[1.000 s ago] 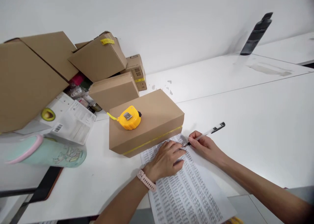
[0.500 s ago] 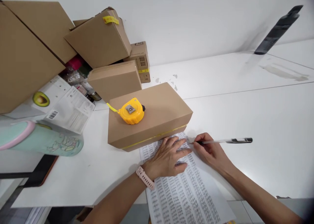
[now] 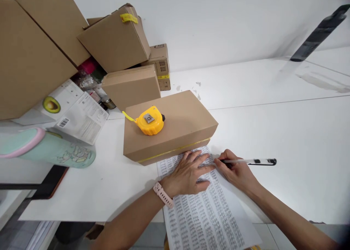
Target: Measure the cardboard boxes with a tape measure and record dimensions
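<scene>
My left hand [image 3: 188,173] lies flat with fingers spread on a printed sheet of small numbers [image 3: 207,213], which hangs over the table's near edge. My right hand [image 3: 236,171] is closed on a pen [image 3: 251,161], its tip on the sheet's top right part. Just beyond both hands a flat brown cardboard box [image 3: 175,127] with a yellow tape band lies on the white table [image 3: 287,133]. A yellow tape measure [image 3: 150,120] rests on the box's top left. A pink watch band circles my left wrist.
Several cardboard boxes [image 3: 117,38] are piled at the back left against the white wall. A white carton with an avocado picture [image 3: 71,111] and a mint-green bottle with a pink rim [image 3: 46,151] lie at the left. A dark object [image 3: 317,33] leans at the back right.
The pen has swung down from pointing up-right to lying almost level to the right. The view shifted, and both hands stay on the sheet.
</scene>
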Demonstrator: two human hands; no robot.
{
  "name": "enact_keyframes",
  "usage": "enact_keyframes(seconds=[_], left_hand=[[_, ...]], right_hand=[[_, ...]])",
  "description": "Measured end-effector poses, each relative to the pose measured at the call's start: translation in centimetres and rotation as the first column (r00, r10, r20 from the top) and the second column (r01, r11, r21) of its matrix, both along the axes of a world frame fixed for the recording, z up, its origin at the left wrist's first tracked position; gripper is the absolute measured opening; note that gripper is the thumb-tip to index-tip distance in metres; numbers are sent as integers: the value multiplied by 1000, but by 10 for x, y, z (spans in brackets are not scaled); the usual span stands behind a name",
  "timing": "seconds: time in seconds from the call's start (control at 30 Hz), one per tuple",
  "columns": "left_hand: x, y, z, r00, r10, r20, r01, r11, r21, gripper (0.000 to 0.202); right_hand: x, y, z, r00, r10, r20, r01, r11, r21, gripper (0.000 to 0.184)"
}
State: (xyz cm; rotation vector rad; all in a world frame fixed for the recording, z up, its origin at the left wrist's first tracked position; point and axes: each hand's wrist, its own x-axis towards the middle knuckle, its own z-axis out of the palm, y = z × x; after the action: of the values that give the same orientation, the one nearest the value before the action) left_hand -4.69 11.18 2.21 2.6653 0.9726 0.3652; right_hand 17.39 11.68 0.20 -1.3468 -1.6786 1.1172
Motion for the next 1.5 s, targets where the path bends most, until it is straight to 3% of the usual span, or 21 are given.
enact_keyframes(seconds=[0.27,1.5], left_hand=[[0,0,1,1000,-2,8,2,1000,-2,54],[0,-1,3,1000,4,-4,-4,1000,-3,50]], right_hand=[[-2,0,6,999,-9,33,9,1000,10,32],[3,1,-1,1000,-18,17,19,1000,-8,30]])
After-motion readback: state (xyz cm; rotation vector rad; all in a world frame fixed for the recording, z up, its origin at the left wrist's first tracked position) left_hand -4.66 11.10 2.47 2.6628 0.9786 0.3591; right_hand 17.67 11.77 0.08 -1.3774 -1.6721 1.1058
